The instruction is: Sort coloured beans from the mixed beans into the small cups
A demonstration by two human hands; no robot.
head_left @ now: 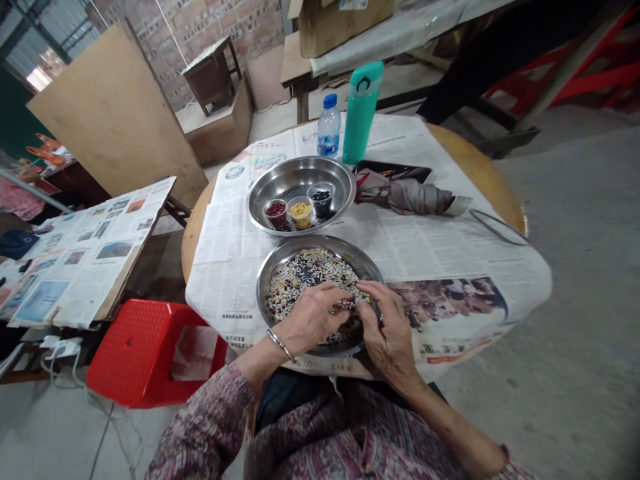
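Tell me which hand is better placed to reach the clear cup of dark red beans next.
Probably the left hand: it is nearer the clear, round plastic cup of dark red beans, which stands toward that side in the far silvery round metal basin. The right hand is farther across.

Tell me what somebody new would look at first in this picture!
Probably the bright red stool on the left and the tall green bottle at the back of the round table. Next, perhaps, the left hand and right hand at the near bowl of mixed grains, with three little cups in the bowl behind.
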